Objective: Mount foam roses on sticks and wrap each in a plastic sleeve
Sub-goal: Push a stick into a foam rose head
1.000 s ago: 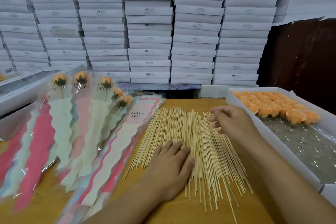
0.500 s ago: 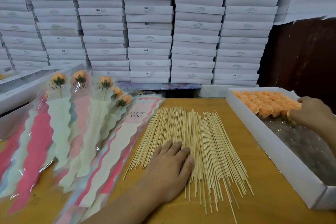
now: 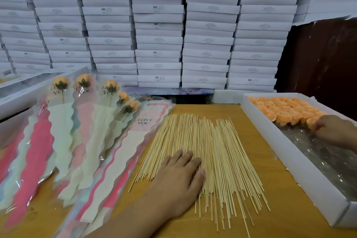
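The left hand point(image 3: 180, 177) lies flat on the pile of thin wooden sticks point(image 3: 208, 156). Its fingers are straight and spread a little, and it presses down on the sticks without gripping any. The sticks lie side by side on the brown table point(image 3: 286, 216).

The right hand point(image 3: 334, 130) is inside the white box point(image 3: 289, 158) on the right. Its fingers are curled at the front row of the orange foam roses point(image 3: 286, 111), touching them. I cannot tell if it has a rose pinched yet.

The roses sit packed close together in the far end of the box. The near end of the box shows only shiny clear plastic point(image 3: 328, 162).

On the left of the table lie the plastic sleeves point(image 3: 123, 160), pink, pale green and white, with "LOVE YOU" on them. A few finished roses on sticks point(image 3: 60, 85) lie in sleeves there, heads pointing away.

Behind the table stand tall stacks of flat white boxes point(image 3: 158, 25).
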The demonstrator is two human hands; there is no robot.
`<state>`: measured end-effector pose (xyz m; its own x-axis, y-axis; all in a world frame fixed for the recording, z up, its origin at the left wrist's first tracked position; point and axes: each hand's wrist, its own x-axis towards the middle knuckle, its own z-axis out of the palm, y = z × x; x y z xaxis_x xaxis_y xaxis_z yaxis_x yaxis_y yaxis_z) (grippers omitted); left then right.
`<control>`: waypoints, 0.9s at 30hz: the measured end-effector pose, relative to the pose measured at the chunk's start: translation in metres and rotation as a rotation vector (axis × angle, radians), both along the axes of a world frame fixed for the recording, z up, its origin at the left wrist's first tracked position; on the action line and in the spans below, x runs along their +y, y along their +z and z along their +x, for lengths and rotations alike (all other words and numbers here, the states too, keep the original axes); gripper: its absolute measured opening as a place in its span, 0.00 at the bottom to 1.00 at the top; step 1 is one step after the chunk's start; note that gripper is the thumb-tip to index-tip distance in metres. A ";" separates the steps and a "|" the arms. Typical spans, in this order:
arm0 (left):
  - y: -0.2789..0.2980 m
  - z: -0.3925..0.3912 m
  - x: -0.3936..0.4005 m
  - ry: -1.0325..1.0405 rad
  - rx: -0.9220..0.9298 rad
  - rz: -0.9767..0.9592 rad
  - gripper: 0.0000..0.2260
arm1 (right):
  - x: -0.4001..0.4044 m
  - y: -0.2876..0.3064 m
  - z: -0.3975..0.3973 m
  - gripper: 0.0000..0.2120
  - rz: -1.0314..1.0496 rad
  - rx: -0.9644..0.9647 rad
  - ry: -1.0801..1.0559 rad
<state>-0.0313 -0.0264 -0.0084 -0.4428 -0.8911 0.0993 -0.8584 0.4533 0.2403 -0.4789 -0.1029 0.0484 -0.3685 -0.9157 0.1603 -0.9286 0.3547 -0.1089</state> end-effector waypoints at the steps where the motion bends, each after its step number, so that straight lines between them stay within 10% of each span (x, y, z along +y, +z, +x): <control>1: 0.000 0.000 0.000 0.001 0.000 0.000 0.26 | -0.002 0.000 0.001 0.07 0.060 0.036 -0.013; 9: 0.003 0.000 0.001 0.002 -0.009 -0.005 0.25 | -0.008 -0.007 -0.009 0.19 0.066 0.173 -0.132; 27: 0.004 -0.001 0.002 0.002 0.001 -0.037 0.24 | -0.013 0.000 -0.004 0.08 -0.159 0.051 -0.103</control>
